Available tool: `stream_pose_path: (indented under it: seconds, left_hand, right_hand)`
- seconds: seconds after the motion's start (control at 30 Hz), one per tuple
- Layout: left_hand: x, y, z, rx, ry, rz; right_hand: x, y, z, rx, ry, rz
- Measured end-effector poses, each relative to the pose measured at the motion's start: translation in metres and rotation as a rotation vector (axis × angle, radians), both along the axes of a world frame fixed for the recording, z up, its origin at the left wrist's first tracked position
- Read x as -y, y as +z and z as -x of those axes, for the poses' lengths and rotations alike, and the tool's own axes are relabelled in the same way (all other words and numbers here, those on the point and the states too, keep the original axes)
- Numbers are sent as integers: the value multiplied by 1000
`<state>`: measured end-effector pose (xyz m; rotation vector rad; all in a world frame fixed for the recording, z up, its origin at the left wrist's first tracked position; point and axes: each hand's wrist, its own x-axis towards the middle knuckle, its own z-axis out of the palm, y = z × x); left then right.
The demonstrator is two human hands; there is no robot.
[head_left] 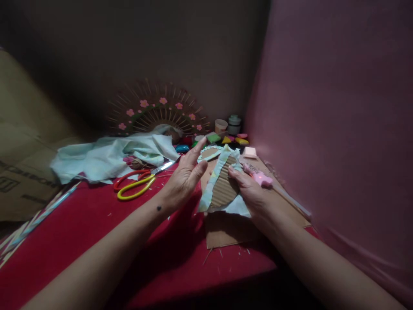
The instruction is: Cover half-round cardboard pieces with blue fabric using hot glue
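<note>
In our right hand (253, 189) we hold a brown, bumpy cardboard piece with a curved edge (226, 187), with our thumb pressed on its front. Pale blue-green cloth (211, 189) covers its left edge, and more of that cloth pokes out below. Our left hand (187, 174) is just beside it, fingers spread and holding nothing. The piece is up above a flat, brown cardboard sheet (222, 234) on our red cloth-covered table (167, 258). Near our right hand we see a pink plastic tool (263, 179). To the left lie metal scissors with red and yellow handles (151, 175), near a crumpled, pale blue cloth (109, 153). Behind, we see a stick fan with pink flowers (163, 101).
</note>
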<state>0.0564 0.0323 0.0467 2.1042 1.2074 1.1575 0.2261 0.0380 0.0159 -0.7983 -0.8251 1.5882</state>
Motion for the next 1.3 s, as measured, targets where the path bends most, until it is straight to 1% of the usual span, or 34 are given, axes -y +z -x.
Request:
stream_pose_path:
  seconds: [0.1,0.27,0.37,0.47,0.63,0.73,0.8,0.87,0.9,0.97,1.03,1.07,1.13,1.23,1.3]
  left_hand:
    - [-2,-6,3,-67,-21,-75]
    - [-2,-19,-6,-344,-23,-171]
    - [-1,-21,-9,-443,-2,-183]
    - [0,-19,-9,-487,9,-181]
    - [2,-16,-10,-518,15,-136]
    - [3,-18,-11,-530,16,-162]
    - [3,-19,-10,-520,-15,-167]
    - [3,-19,-9,-439,-58,-154]
    - [3,-18,-8,-364,-69,-140]
    - [2,-16,-7,-183,-52,-96]
    - [1,-16,-7,-71,-14,-31]
    - [0,-18,-9,-66,-2,-3]
    - [0,-24,-12,-134,8,33]
    - [1,-34,-17,-252,36,6]
    - [3,-35,-19,-297,38,-23]
  right_hand:
    - [-1,-3,1,14,32,-32]
    - [2,-1,2,5,37,-71]
    - [5,2,1,-5,83,-82]
    - [6,3,0,-30,117,-53]
    - [7,3,-3,-28,110,-31]
    - [8,3,-4,-1,111,-41]
    - [7,3,-4,11,79,-55]
    - [4,3,-4,11,43,-64]
    - [3,2,-4,7,31,-58]
    - [-1,0,-4,-3,33,-24]
    - [-4,-2,-4,-25,60,9]
    - [-5,-3,-3,-46,75,15]
    - [-5,-3,-3,-91,102,25]
    - [-4,2,-3,-114,112,52]
    - [-3,7,-6,-103,118,65]
